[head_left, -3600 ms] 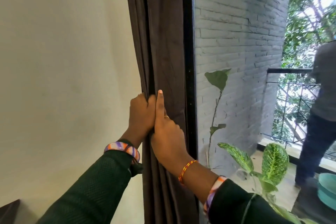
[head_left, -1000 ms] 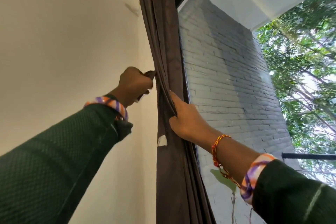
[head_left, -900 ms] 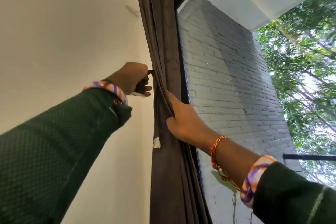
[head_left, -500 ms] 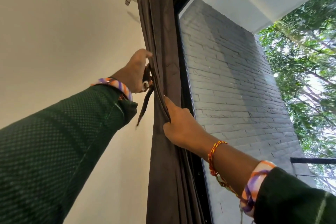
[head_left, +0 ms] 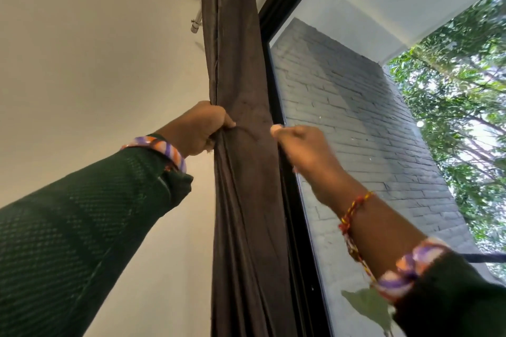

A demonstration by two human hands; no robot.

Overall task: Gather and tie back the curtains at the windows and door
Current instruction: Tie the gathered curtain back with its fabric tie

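Curtain (head_left: 243, 161), now cinched at mid-height, has the left hand (head_left: 201, 128) gripping its left edge and the right hand (head_left: 304, 145), newly off the folds, pinching something unseen at its right edge, probably drawing a tie tight.

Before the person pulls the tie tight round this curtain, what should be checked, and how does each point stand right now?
1. Curtain gathered into one bundle: ok.
2. Left hand grips the bundle's left edge: ok.
3. Right hand holds the tie's other end: cannot tell, blurred.
4. Tie wrapped round the bundle: cannot tell, no band shows.
5. Bundle clear of the glass: ok.
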